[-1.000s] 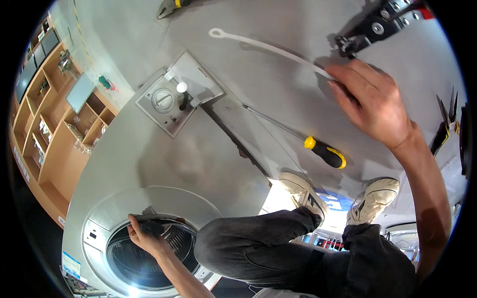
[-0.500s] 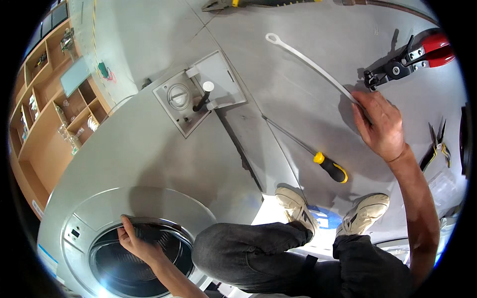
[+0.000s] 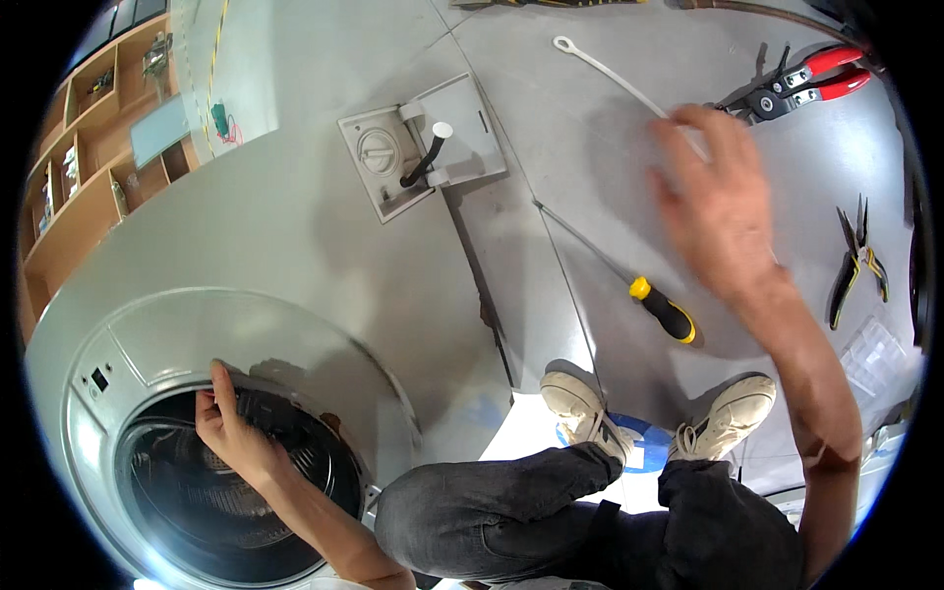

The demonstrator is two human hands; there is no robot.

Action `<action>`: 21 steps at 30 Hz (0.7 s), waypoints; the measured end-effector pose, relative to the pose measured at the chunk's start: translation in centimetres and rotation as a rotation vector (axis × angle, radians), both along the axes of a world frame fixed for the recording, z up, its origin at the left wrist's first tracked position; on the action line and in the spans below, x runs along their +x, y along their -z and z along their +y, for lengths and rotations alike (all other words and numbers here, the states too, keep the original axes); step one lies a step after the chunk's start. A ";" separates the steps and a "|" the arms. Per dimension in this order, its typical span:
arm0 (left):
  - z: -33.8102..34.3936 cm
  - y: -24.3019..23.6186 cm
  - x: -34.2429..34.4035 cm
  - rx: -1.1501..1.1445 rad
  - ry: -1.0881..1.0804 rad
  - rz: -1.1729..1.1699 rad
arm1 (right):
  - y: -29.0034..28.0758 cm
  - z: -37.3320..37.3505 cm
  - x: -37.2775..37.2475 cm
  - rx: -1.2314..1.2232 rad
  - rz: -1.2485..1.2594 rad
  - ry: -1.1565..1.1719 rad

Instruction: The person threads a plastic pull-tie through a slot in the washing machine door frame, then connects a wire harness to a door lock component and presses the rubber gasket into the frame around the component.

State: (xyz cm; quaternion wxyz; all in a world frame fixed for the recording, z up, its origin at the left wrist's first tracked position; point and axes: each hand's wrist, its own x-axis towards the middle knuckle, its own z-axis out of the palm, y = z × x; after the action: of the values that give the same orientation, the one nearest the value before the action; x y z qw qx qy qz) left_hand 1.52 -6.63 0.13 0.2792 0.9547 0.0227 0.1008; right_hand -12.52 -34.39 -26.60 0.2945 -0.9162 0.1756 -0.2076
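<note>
My left hand [image 3: 236, 433] grips the upper rim of the round door opening [image 3: 187, 378] on a silver-grey front-loading washing machine [image 3: 265, 236]. Its thumb lies over the edge and the other fingers curl inside. Over on the right, my right hand [image 3: 723, 202] is smeared by motion, above one end of a thin white plastic strip [image 3: 615, 79] with a looped end. Whether the fingers grip the strip cannot be made out. At the machine's corner a small hatch stands open, showing a round filter cap [image 3: 378, 152] and a black drain hose [image 3: 425, 163] with a white plug.
On the grey floor lie a yellow-and-black screwdriver [image 3: 664, 310], red-handled pliers [image 3: 796, 88] and needle-nose pliers [image 3: 858, 261]. Another yellow-and-black tool [image 3: 541, 3] is at the top edge. A wooden compartment tray [image 3: 98, 138] stands at far left, near a clear plastic piece [image 3: 872, 359] at far right.
The view has shifted. My right hand has moved forward and left along the white strip, whose looped end keeps its place on the floor. My left hand stays at the door rim.
</note>
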 end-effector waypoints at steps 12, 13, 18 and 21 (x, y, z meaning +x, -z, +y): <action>0.4 0.4 0.0 0.031 0.089 -0.026 | -0.9 17.4 16.4 1.952 0.326 -0.220; 0.3 0.5 0.0 0.019 0.083 -0.034 | -1.2 17.2 16.9 1.992 0.319 -0.186; 0.1 0.5 0.0 -0.013 0.069 -0.031 | -1.8 16.9 17.9 2.118 0.308 -0.195; -0.1 0.7 0.1 0.023 0.049 -0.054 | -2.1 16.4 17.5 2.106 0.329 -0.179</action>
State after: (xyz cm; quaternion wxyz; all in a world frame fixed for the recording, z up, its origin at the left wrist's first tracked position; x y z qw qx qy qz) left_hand 1.63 -6.72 -0.60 0.2711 0.9550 -0.0095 0.1198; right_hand 5.01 -17.99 -24.50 0.9240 -0.2270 0.2362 0.1971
